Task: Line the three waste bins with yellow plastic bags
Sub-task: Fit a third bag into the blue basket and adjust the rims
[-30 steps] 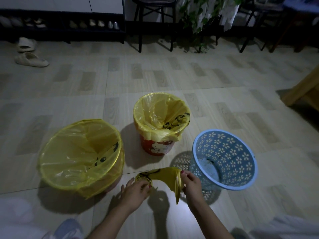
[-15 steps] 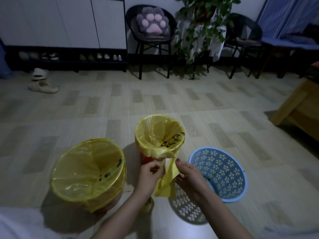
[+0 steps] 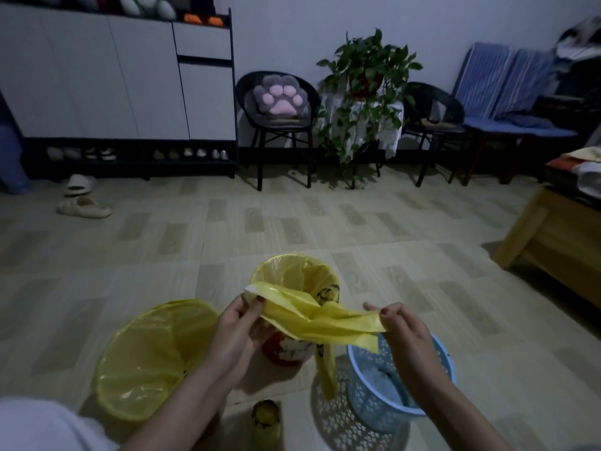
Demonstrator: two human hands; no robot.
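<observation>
On the pale tiled floor (image 3: 292,222) stood three bins: a wide round bin lined in yellow plastic (image 3: 156,356) at about eight o'clock in the view, a smaller red printed bin with a yellow liner (image 3: 294,281) at the centre, and an unlined pale blue openwork plastic basket (image 3: 432,398) at about five o'clock. Above them a still-folded yellow plastic bag (image 3: 318,317) was stretched between the two hands, over the red bin and just above the blue basket's rim, a tail of it hanging down. The left hand (image 3: 235,333) pinched one end with curled fingers; the right hand (image 3: 403,333) pinched the other end between thumb and fingertips. A small roll of yellow bags (image 3: 266,418) lay on the floor at six o'clock. From here the thin film could cling shut and refuse to open, or tear if pulled apart too hard, and the light basket could tip as the bag was pressed in. Dim light blurred the print on the bag, the hands hid most of the red bin's front, and the basket's near wall was partly covered by the right forearm.
</observation>
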